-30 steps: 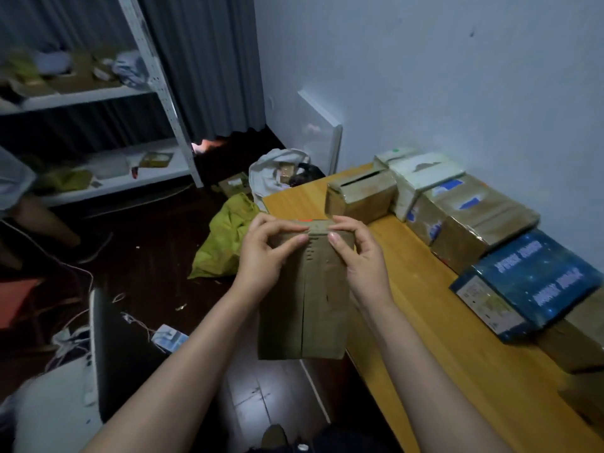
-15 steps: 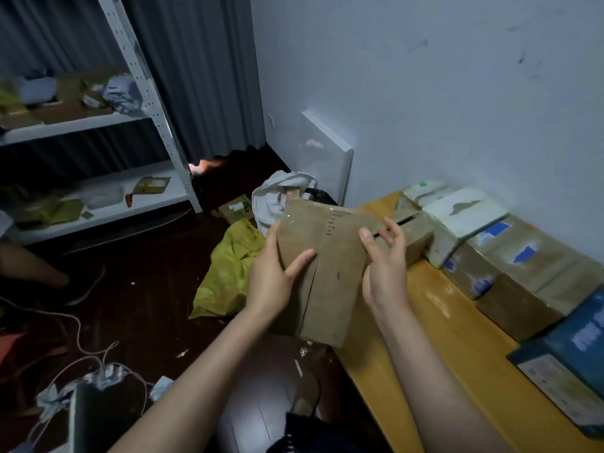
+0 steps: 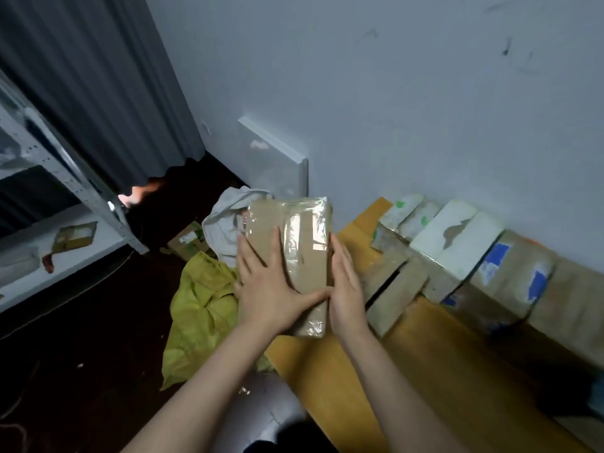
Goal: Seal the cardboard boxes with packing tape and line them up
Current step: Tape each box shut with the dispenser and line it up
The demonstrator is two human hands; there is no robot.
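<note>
A brown cardboard box point(image 3: 302, 243) wrapped in shiny clear tape is held up between my two hands at the left end of the yellow table point(image 3: 425, 354). My left hand point(image 3: 269, 282) lies flat on its near face with straight fingers and the thumb reaching right. My right hand point(image 3: 346, 286) presses flat against the box's right side. To the right, a row of boxes point(image 3: 457, 253) leans along the wall; the nearest one, a brown box with a slit point(image 3: 392, 289), sits just right of my right hand.
Beside the table's end, a yellow bag point(image 3: 202, 308) and a grey-white bag point(image 3: 225, 220) lie on the dark floor. A white panel point(image 3: 274, 158) leans on the wall. A white metal shelf point(image 3: 65, 204) stands at the left beside a dark curtain point(image 3: 104, 80).
The box has been turned and carried right and away, towards the table's left end. My hands went from gripping its sides to lying flat on it. The camera has swung right.
</note>
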